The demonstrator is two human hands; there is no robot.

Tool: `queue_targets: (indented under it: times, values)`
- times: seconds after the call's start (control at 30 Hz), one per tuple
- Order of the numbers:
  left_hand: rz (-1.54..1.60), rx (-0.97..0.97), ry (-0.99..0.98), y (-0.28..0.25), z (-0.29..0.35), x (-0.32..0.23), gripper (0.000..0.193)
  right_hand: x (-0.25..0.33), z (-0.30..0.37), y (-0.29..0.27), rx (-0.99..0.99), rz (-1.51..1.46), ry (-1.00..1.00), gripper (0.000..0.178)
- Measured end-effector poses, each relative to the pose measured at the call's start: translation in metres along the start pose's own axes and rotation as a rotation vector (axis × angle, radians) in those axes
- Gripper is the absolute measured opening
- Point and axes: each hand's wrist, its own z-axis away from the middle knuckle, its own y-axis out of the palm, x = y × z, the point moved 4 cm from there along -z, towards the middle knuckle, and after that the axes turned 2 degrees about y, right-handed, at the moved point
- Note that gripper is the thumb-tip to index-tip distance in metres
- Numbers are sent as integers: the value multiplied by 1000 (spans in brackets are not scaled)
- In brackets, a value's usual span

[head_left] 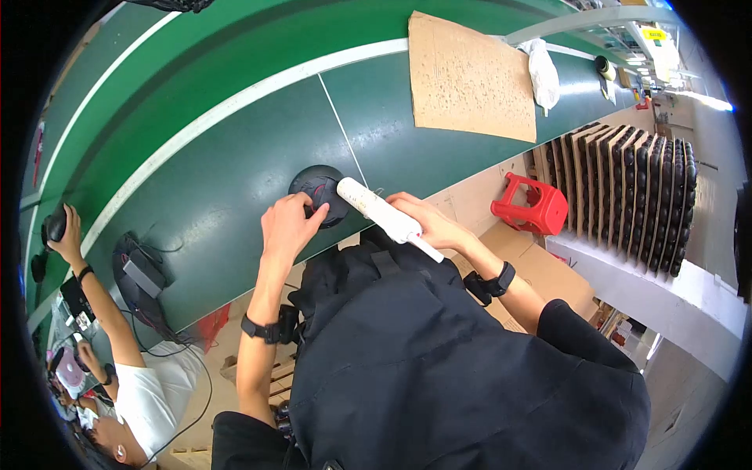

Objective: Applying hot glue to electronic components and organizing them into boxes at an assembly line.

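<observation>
On the dark green bench lies a black round piece (319, 174), domed, with thin reddish marks on its upper side. My left hand (288, 223) rests on its near left part, thumb and fingers bent onto it; what the fingertips grip, if anything, is partly hidden. My right hand (429, 222) is closed round a white cylindrical tool (368, 202) with brownish specks and a narrow white stem at its near end. The tool slants, its blunt far end beside the black piece. I cannot tell whether the two touch.
A speckled cardboard sheet (470, 82) and white plastic bag (542, 74) lie farther along the bench. Beyond the green belt's white rail (258, 88), a co-worker's hand (69, 235) holds a black round thing. Right: red stool (533, 205) and stacked cardboard layers of black pieces (627, 188).
</observation>
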Motion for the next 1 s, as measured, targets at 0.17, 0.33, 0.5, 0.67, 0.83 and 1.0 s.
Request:
queue_targets:
  times: [0.17, 0.33, 0.5, 0.67, 0.83, 1.0]
  values:
    - [84, 252, -46, 10, -32, 6, 24, 0, 1, 19, -72, 21, 41, 36]
    - [40, 0, 316, 14, -72, 21, 22, 6, -4, 34, -78, 229, 11, 37]
    - [187, 247, 115, 26, -86, 15, 24, -2, -4, 46, -83, 347, 15, 37]
    - [243, 218, 93, 24, -82, 16, 25, -5, -14, 57, -84, 380, 34, 36]
    - [289, 189, 104, 20, -77, 20, 27, 2, -18, 57, -77, 422, 67, 36]
    - [358, 199, 30, 14, -65, 29, 19, 14, -19, 52, -69, 403, 124, 35]
